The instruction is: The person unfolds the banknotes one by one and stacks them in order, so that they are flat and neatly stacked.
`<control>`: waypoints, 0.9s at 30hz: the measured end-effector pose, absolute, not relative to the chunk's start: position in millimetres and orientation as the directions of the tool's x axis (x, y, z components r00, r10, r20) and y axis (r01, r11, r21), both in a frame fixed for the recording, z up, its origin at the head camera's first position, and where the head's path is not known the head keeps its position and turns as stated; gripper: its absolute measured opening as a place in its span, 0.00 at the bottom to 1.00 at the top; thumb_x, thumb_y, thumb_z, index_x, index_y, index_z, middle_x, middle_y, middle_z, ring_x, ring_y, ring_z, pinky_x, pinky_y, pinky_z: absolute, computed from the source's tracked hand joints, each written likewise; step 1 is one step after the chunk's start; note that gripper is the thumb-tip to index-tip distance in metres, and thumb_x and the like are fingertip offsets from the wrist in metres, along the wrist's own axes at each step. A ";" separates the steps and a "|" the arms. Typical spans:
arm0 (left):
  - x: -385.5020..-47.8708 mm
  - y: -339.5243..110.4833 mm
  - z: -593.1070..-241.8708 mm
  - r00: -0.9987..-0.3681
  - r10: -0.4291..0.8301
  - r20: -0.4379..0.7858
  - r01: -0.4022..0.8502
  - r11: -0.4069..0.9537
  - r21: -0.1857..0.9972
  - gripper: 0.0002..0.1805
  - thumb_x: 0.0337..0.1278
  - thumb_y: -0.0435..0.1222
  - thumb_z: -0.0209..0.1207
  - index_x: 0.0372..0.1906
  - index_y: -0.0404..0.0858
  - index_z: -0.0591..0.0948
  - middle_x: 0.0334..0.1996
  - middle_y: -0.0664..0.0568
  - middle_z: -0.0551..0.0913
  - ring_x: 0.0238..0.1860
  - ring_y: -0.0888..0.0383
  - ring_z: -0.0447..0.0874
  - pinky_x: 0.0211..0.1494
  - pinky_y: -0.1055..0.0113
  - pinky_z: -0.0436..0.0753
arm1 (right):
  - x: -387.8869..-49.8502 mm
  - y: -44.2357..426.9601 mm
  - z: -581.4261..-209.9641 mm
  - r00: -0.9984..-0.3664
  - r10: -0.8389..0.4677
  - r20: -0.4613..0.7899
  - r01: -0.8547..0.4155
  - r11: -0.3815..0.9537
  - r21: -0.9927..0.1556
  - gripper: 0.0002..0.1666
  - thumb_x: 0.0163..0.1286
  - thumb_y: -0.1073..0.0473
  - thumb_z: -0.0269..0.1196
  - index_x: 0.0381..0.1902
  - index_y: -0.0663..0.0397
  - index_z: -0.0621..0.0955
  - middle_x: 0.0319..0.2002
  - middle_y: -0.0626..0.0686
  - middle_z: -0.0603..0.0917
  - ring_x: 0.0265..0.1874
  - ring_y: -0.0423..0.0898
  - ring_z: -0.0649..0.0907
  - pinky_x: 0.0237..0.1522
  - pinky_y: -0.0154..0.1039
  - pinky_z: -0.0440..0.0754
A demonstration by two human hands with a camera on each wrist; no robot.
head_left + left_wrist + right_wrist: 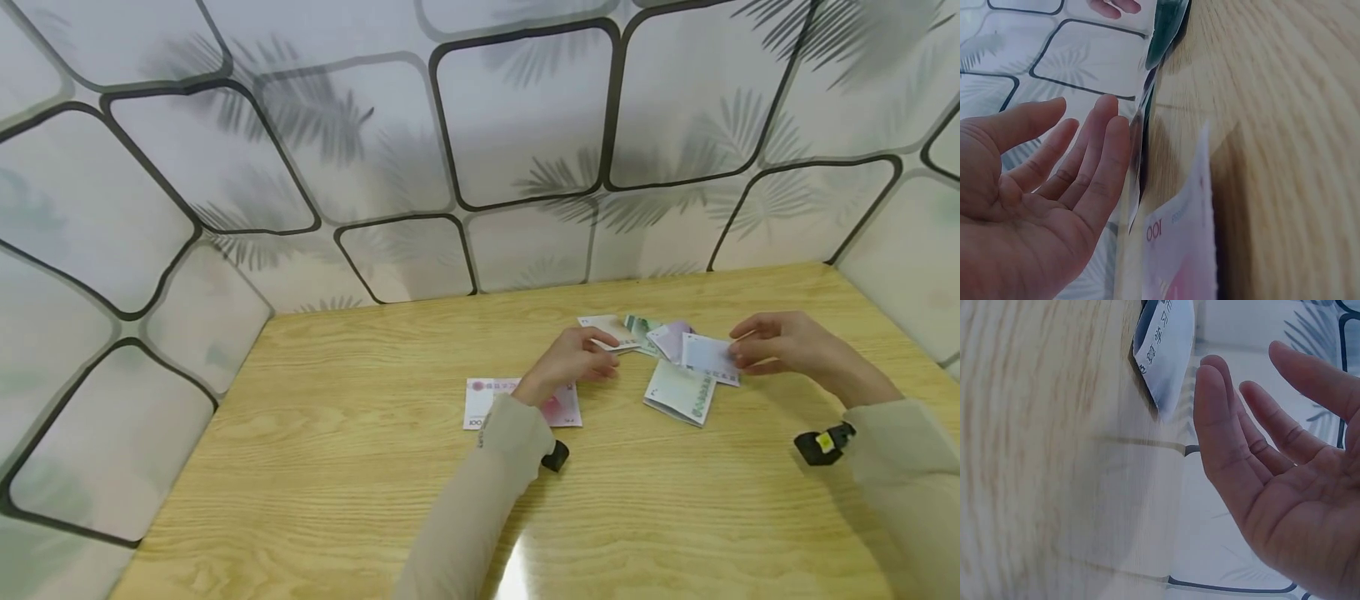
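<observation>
The left hand (573, 361) and right hand (786, 346) have loose, extended fingers — a pink-and-white paper banknote (566, 407) lies near the left, a bluish-white paper banknote (707, 357) just beside the right, a folded green-and-white paper banknote (681, 390) between them.

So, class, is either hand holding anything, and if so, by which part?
Nothing is held: the left hand and the right hand are both empty.

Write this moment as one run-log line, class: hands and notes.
left hand: empty, near beige note | right hand: empty, beside pale note | pink note: on table, left of beige note
</observation>
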State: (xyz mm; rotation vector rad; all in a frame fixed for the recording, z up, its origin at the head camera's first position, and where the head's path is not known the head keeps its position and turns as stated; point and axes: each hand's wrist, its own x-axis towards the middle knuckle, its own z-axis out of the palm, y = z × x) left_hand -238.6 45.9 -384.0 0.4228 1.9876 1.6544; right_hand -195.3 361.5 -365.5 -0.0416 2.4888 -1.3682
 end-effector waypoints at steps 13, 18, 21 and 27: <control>-246.1 41.3 -382.9 -0.867 0.460 -0.191 -0.122 0.176 0.977 0.15 0.66 0.23 0.60 0.56 0.27 0.80 0.38 0.43 0.85 0.46 0.42 0.88 0.49 0.62 0.88 | -203.3 350.7 -367.1 -0.955 -0.193 -0.225 0.090 0.532 -0.842 0.28 0.76 0.64 0.59 0.62 0.85 0.66 0.49 0.62 0.82 0.37 0.39 0.84 0.43 0.40 0.88; -249.8 38.8 -382.2 -0.875 0.445 -0.193 -0.127 0.173 0.977 0.16 0.66 0.24 0.59 0.57 0.26 0.79 0.37 0.43 0.85 0.45 0.43 0.88 0.47 0.62 0.88 | -207.3 346.6 -366.3 -0.953 -0.202 -0.227 0.087 0.536 -0.840 0.28 0.77 0.65 0.59 0.62 0.86 0.65 0.51 0.66 0.79 0.38 0.40 0.84 0.43 0.40 0.88; -250.7 39.8 -382.6 -0.870 0.451 -0.200 -0.135 0.172 0.976 0.15 0.67 0.25 0.59 0.57 0.26 0.79 0.37 0.43 0.85 0.45 0.44 0.88 0.47 0.62 0.88 | -208.2 345.8 -365.8 -0.951 -0.204 -0.234 0.093 0.531 -0.842 0.28 0.76 0.66 0.58 0.62 0.86 0.65 0.50 0.66 0.79 0.38 0.39 0.84 0.44 0.40 0.88; -250.8 44.9 -386.5 -0.859 0.461 -0.224 -0.172 0.153 0.973 0.14 0.68 0.24 0.59 0.56 0.26 0.79 0.37 0.42 0.84 0.47 0.41 0.88 0.49 0.62 0.88 | -207.8 347.8 -365.7 -0.950 -0.200 -0.239 0.098 0.536 -0.838 0.27 0.77 0.65 0.58 0.61 0.85 0.65 0.51 0.66 0.79 0.38 0.38 0.83 0.44 0.40 0.88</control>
